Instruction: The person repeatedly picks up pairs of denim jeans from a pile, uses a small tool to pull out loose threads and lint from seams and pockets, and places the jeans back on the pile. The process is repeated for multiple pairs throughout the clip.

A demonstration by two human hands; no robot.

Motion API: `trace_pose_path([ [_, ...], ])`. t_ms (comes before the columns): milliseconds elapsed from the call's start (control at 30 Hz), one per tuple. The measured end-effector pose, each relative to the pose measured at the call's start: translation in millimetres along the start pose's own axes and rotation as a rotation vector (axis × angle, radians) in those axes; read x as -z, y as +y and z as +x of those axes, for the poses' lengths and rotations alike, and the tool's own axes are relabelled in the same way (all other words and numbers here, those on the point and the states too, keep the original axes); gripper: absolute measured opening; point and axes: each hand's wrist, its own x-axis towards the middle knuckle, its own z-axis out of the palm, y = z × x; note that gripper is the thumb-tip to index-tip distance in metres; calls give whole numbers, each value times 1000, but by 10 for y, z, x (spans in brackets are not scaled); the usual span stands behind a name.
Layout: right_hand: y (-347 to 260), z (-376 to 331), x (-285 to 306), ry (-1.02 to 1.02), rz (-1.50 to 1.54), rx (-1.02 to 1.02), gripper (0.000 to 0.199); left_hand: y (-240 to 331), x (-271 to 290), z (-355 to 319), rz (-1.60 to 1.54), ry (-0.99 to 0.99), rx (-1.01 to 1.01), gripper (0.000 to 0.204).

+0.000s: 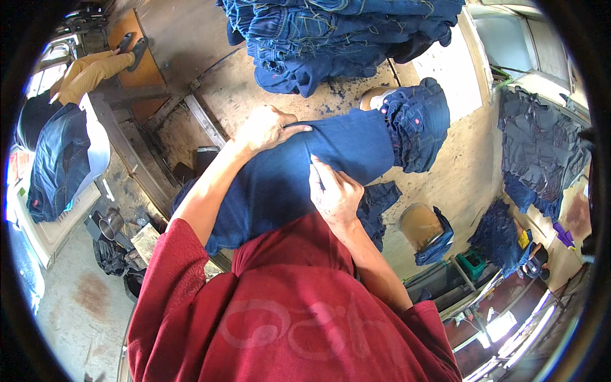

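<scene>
A blue denim trouser leg [273, 184] stretches smooth across my front, its lower left end hanging near my lap. At its right end the rest of the jeans [417, 124] is bunched up around a pale rounded support, which shows only partly. My left hand [266, 129] grips the leg's far edge, thumb lying along the cloth and fingers curled. Just right of it, my right hand [336, 191] presses on the denim with its fingers bent together. Whether something small is pinched in that hand is hidden.
A tall pile of jeans [344, 38] stands at the far side of the worn table [471, 159]. Grey garments [541, 140] lie at the right. A round-ended board [420, 226] sits near my right forearm. Another person's legs [95, 73] show at the far left, beside more denim [57, 165].
</scene>
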Motion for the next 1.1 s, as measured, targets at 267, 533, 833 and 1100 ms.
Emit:
trace_pose_path([
  [267, -4, 184, -177, -172, -148, -88, 20, -4, -91, -84, 35, 55, 21, 50],
  [533, -42, -453, 236, -43, -120, 23, 29, -22, -156, -90, 62, 84, 26, 50],
  [833, 81, 148, -190, -53, -53, -31, 14, 30, -160, -83, 42, 111, 65, 48],
  [1100, -88, 25, 110, -258, -208, -69, 19, 28, -168, -101, 84, 142, 23, 51],
])
